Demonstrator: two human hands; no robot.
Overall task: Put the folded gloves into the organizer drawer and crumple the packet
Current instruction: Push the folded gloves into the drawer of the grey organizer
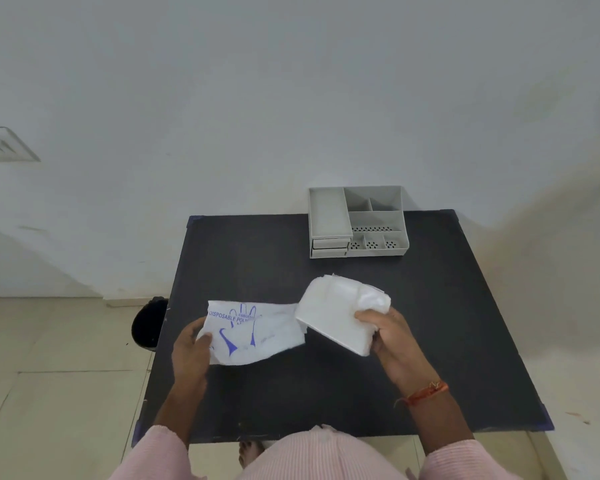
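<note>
Gripping the left end of the packet (253, 332), the left hand (191, 351) has its fingers curled behind the thin film and its thumb pressed on the front; the packet is limp, wrinkled, translucent white plastic printed with a blue hand outline and lettering. The right hand (387, 336) closes its fingers around the folded gloves (340, 315), a soft white stack, flat and squared at one side, bunched at the gripped end, held above the matte black table (447, 323). The grey plastic organizer (357, 221), rigid and boxy with two small shut drawers, stands at the table's far edge.
</note>
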